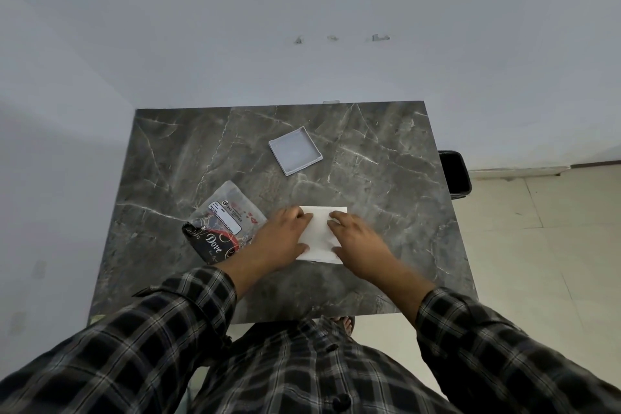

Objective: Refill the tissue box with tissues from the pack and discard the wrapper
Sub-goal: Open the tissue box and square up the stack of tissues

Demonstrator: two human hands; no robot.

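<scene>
I am pressing my left hand (280, 239) and right hand (358, 244), fingers spread flat, onto the white tissue stack (320, 235) lying on the marble table (386, 178), beside the Dove wrapper (220, 223) and near the grey tray (295, 150).

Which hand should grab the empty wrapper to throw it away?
Probably the left hand: the wrapper lies right beside it, while the right hand is on the tissues' far side.
</scene>
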